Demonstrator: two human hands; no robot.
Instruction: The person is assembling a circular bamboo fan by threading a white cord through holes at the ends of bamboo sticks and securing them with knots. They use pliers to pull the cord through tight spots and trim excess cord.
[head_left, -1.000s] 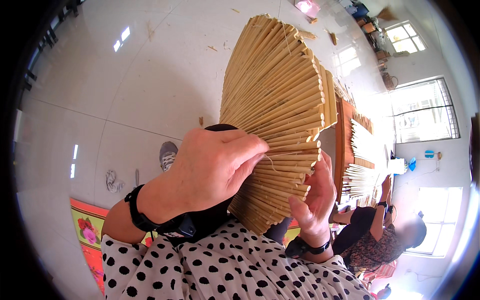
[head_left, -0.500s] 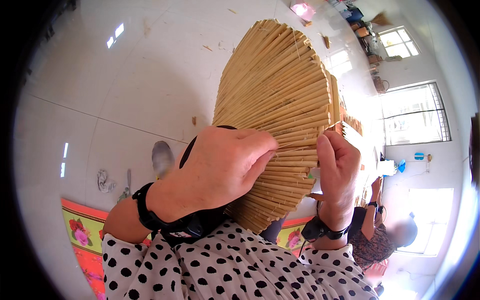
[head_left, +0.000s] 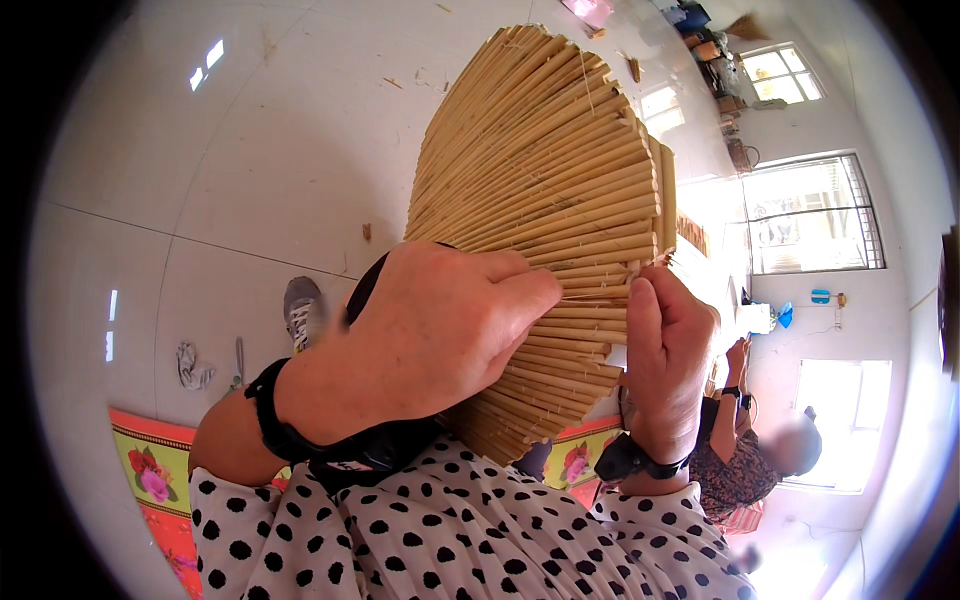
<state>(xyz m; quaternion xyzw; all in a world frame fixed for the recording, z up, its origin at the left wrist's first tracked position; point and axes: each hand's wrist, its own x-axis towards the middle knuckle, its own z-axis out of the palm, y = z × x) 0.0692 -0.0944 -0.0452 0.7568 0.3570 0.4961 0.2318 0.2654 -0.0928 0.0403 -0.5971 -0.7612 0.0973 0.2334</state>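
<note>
A fan-shaped mat of pale yellow reed sticks point(head_left: 520, 140), laced with fine thread, fills the centre, over a dark item on my lap. My left hand point(head_left: 420, 330) lies across its lower middle, thumb and forefinger pinched at a thin thread point(head_left: 585, 298). At the mat’s right edge, my right hand point(head_left: 668, 355) has its fingers curled tight around the stick ends near that thread, thumb pointing up; what is inside the pinch is too small to see clearly. Both wrists wear black straps.
A red-and-yellow floral mat point(head_left: 155, 450) lies on the tiled floor point(head_left: 200, 140), near a grey shoe point(head_left: 300, 305) and a crumpled cloth point(head_left: 192, 365). Another person point(head_left: 740, 460) works at the right. Baskets point(head_left: 742, 155) and clutter line the wall below windows point(head_left: 812, 215).
My right hand has risen along the mat’s edge from its lower part and closed with the thumb up. My left hand stays pinched. The whole view has shifted slightly.
</note>
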